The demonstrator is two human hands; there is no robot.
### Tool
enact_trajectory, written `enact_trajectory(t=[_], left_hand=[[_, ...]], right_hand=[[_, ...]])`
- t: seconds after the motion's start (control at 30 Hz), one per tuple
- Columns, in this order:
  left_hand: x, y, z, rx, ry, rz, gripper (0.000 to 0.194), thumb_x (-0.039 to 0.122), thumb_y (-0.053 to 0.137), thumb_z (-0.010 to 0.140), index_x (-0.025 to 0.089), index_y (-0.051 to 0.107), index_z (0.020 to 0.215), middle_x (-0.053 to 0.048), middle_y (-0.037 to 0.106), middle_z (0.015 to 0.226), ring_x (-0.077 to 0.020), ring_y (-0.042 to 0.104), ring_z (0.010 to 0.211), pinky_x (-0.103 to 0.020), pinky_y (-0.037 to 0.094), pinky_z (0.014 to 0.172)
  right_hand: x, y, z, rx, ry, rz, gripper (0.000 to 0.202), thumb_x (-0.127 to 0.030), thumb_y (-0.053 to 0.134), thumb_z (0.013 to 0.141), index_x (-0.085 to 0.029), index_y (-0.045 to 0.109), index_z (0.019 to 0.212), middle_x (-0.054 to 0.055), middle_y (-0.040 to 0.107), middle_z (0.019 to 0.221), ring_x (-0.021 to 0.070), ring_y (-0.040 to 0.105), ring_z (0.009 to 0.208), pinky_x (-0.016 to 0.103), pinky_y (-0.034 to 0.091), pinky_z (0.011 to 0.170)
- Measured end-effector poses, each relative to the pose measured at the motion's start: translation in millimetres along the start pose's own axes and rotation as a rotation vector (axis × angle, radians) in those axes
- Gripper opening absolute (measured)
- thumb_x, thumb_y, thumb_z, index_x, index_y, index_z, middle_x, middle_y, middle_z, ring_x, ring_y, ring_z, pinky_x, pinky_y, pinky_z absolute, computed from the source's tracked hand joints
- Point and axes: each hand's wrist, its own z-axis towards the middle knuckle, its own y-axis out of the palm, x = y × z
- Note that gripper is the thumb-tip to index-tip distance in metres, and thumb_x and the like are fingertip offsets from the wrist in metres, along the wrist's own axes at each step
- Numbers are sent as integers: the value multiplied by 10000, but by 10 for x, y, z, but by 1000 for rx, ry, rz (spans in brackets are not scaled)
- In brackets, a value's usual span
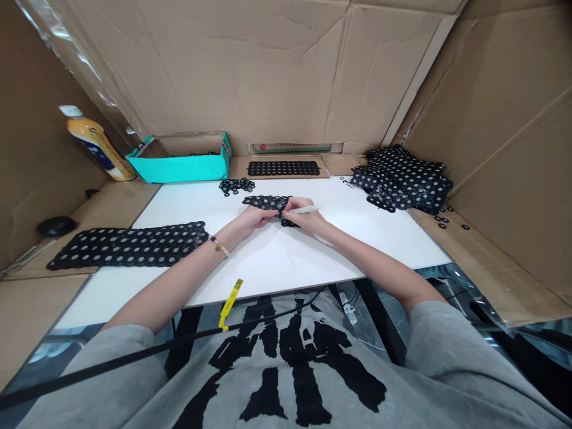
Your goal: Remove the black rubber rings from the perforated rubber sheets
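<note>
The sheet (263,203) with grey dots lies on the white table (322,256), to the right of the box (179,170) and nearer to the person. The left hand (257,219) is closed narrow at the near edge of this sheet, which seems pinched between thumb and fingers. The right hand (306,214) holds the pen (304,209), a white slim tool, and its fingertips are at the right part of the sheet. The tip is hidden, so I cannot tell what exactly it touches.

For good work here, I think the left hand should hold the sheet flat and close to the tip, because the sheet looks thin and may fold or slide. The pen is better moved with small, light pressure, one dot at a time. The loose rings (236,186), just beside the right front corner of the box, are near enough that a careless sleeve or finger could scatter them.
</note>
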Motion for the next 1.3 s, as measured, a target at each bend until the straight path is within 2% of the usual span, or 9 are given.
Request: enact_trajectory(t=[0.1,0.2,0.4,0.5,0.63,0.8,0.93,1.07,1.3], left_hand=[[40,29,-42,46,-23,-21,223,107,804,544,138,597,620,7,575,608,-74,439,538,-228,280,485],[83,43,-68,17,-57,-45,199,109,791,554,131,618,650,-3,599,629,-79,462,556,-221,315,504],[56,38,-8,-2,-50,-60,193,174,764,655,136,577,679,41,470,530,-49,343,442,-197,195,414],[31,52,-4,73,-17,11,269,221,741,724,161,495,633,58,399,481,-47,301,400,-201,148,395],[55,93,-58,138,2,81,283,219,729,743,158,484,616,39,441,490,-46,326,405,-202,165,391],[76,132,-94,94,-2,34,227,240,747,722,136,557,655,25,475,529,-50,358,434,-206,175,394],[43,142,-83,77,10,52,224,233,741,725,142,550,651,27,458,525,-56,351,433,-213,177,392],[24,115,-62,49,10,100,253,247,731,743,148,526,633,28,448,521,-55,344,428,-210,172,391],[42,64,-50,-13,-28,135,309,259,770,714,147,506,598,30,440,506,-44,322,425,-201,151,391]], right_hand=[[-14,21,-12,-7,-9,-34,94,-255,600,730,-177,613,680,-8,654,666,124,550,634,231,385,609],[-18,32,-3,-1,-4,-55,86,-243,592,731,-181,621,680,-6,659,667,128,559,641,232,389,611],[68,9,60,-41,22,-61,61,-219,616,687,-168,638,661,-6,653,633,116,553,606,222,388,572],[89,-44,78,-106,90,-24,60,-217,632,659,-159,646,656,-9,643,602,107,537,558,214,377,525],[66,-126,103,-126,178,64,53,-209,642,624,-159,627,619,-26,599,535,94,501,496,206,348,468],[36,-191,168,-19,264,300,123,-206,645,601,-166,560,520,-24,574,494,86,481,469,211,385,474],[52,-174,187,81,239,371,129,-234,661,611,-177,565,546,-27,580,511,95,507,490,218,406,498],[88,-113,158,44,184,354,86,-247,657,631,-178,606,625,-20,625,578,113,562,545,232,438,551],[109,-69,134,19,156,328,112,-272,645,649,-181,582,632,-25,616,583,119,563,563,239,439,571]])
